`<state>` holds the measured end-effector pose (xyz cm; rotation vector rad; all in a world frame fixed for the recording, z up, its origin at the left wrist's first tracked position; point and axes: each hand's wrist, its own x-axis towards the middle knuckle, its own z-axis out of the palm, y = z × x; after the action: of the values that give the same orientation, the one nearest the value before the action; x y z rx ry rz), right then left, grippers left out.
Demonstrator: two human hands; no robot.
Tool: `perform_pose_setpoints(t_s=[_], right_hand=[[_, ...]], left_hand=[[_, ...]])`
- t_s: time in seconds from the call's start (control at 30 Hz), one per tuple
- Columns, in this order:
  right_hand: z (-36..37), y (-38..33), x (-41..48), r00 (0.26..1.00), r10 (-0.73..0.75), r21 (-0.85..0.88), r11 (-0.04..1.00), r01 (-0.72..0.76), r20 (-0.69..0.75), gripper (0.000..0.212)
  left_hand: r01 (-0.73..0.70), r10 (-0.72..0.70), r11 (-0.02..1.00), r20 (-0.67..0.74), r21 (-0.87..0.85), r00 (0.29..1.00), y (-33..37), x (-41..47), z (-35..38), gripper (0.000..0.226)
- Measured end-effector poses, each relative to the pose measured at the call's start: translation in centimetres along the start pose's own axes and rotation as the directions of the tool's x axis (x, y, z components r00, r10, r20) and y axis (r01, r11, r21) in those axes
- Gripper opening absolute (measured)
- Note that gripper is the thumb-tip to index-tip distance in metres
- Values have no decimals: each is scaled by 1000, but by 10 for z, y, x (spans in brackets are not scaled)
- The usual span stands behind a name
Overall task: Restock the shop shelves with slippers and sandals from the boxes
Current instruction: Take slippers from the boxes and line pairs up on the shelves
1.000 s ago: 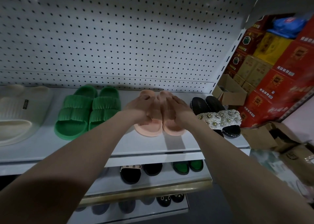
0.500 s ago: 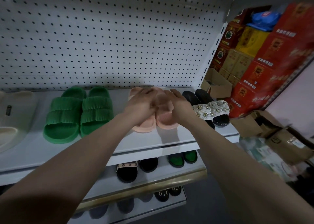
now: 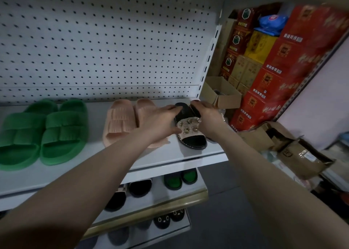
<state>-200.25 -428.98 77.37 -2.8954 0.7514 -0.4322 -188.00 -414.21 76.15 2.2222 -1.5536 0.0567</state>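
On the top shelf [image 3: 198,158], close to its right end, the black sandal [image 3: 190,133] with the jewelled strap lay flat between the two hands, its long axis running front to back: open toe toward the shelf's front lip, heel toward the pegboard [image 3: 113,40]. The left hand [image 3: 160,124] sat against its left flank, fingers [image 3: 171,109] fairly straight and reaching to the heel, thumb low beside the strap, so it touched the sandal rather than closed round it. This hand also lay across the nearer of the pink slippers [image 3: 119,122] just beside it. The right hand [image 3: 209,116] came in from the other side with its fingers bent over the heel end. It covered most of the sandal's mate [image 3: 211,140], of which only a dark sliver showed near the toe. Whether that hand truly gripped anything could not be told. Both hands were about equally near. By my reading, any straightening would be a squeeze or slide across the short axis, from the flanks, with little shelf left to the right.
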Motion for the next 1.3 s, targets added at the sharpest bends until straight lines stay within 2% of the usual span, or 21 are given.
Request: perform_pose_setpoints(t_s=[0.07,0.17,0.27,0.47,0.63,0.93,1.3], right_hand=[[-4,23,0,995,42,-71,997,-36,87,73],[-3,55,2,967,91,-101,993,-68,239,75],[3,74,8,946,54,-86,996,-28,319,81],[16,89,23,970,-73,-102,990,99,231,71],[17,97,31,976,-124,-120,982,147,177,64],[25,97,36,987,-114,-116,985,126,112,64],[37,105,36,993,-86,-122,988,96,87,66]], left_hand=[[20,-24,999,73,50,997,15,10,7,89],[46,-65,992,158,117,985,33,24,15,94],[83,-122,981,227,173,966,38,33,27,93],[124,-158,980,232,154,960,34,43,41,92],[147,-172,980,196,135,966,27,49,48,91],[215,-228,972,166,93,959,22,59,51,94],[219,-237,968,157,120,959,21,60,52,94]])
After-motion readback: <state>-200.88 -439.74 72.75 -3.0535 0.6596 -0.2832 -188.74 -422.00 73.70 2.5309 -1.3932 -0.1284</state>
